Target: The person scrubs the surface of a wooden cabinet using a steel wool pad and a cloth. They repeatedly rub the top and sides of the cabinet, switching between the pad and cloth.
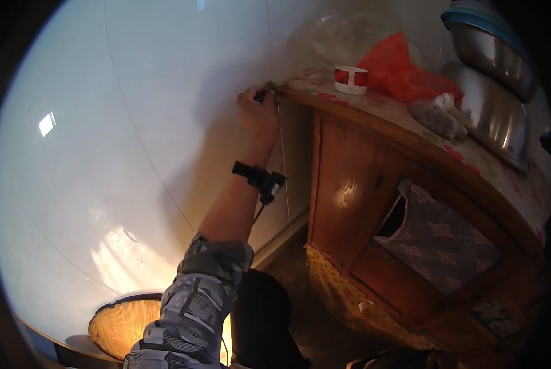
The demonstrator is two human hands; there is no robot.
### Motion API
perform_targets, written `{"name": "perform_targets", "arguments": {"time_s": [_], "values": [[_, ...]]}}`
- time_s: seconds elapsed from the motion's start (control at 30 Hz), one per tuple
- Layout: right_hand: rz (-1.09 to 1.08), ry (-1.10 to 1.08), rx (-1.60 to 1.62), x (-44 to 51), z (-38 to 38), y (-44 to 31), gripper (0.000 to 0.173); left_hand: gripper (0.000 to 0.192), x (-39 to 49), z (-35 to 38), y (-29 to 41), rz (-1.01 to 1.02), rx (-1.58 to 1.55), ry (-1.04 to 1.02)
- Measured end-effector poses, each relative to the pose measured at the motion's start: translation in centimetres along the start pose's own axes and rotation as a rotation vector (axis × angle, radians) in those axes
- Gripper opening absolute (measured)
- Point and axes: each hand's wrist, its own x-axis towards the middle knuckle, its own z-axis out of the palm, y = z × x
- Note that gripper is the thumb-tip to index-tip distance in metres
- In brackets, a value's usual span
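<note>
My left hand point(258, 113) is raised at the near left corner of a wooden cabinet point(344, 184), beside the pale wall. Its fingers are closed around a small dark object point(260, 95), too hidden to name exactly. Around the wrist is a black strap with a small device point(262, 181) and a thin cable. My right hand is out of view. On the cabinet's flowered top covering point(381, 108), a white cup with red patches point(350, 80) stands to the right of my hand.
Behind the cup lies a red plastic bag point(400, 69); a tied clear bag point(438, 116) is nearer the edge. Steel basins point(497, 115) lean at the right. A patterned cloth point(441, 240) covers a cabinet door panel. Low at left, a round ribbed yellowish object point(127, 323) rests against the wall point(118, 161).
</note>
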Motion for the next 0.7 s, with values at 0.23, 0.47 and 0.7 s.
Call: {"name": "perform_targets", "arguments": {"time_s": [0.23,0.47,0.7], "values": [[0.002,0.030,0.014,0.1,-0.7,-0.5,0.033,0.015,-1.4,2.6,0.2,-0.274,-0.214,-0.161],[0.005,-0.017,0.042,1.4,-1.3,-1.6,0.030,0.016,-9.6,0.4,12.2,-0.147,-0.613,-0.284],[0.042,-0.097,0.098,2.2,-1.8,-3.7,0.030,0.014,-16.0,-2.9,23.0,0.116,-0.803,-0.435]]}}
